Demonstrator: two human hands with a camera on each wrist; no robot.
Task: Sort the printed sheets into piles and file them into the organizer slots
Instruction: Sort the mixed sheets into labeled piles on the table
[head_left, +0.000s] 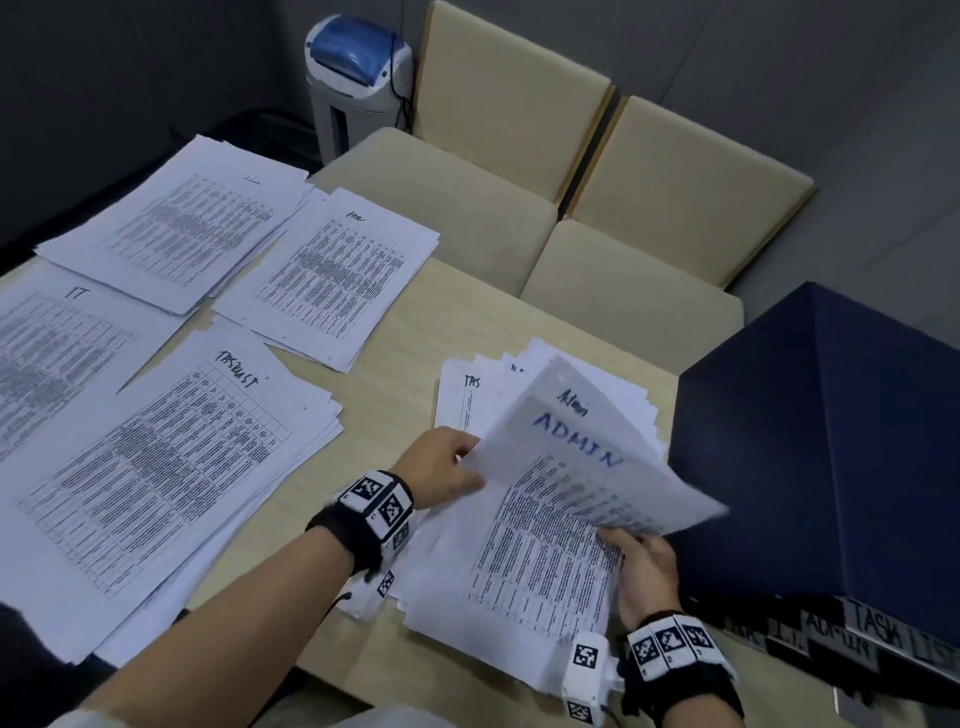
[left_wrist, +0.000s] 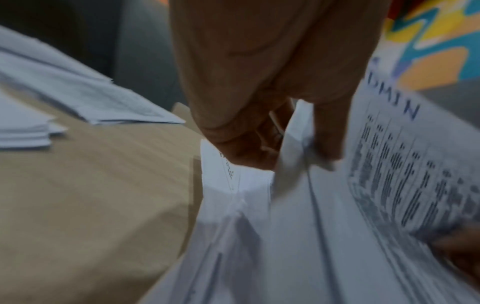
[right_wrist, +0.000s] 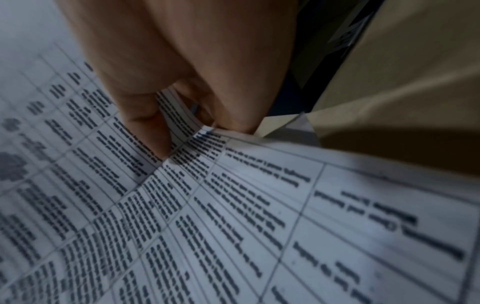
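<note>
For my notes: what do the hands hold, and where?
Both hold the ADMIN sheet: left hand pinches its left edge, right hand its lower right edge.

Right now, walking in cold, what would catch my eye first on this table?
Probably the lifted sheet marked ADMIN, raised off the unsorted stack near the table's front edge, with the left hand pinching its left edge and the right hand at its lower right. Next, four sorted piles spread across the left, and the dark blue organizer looming at right.
</note>
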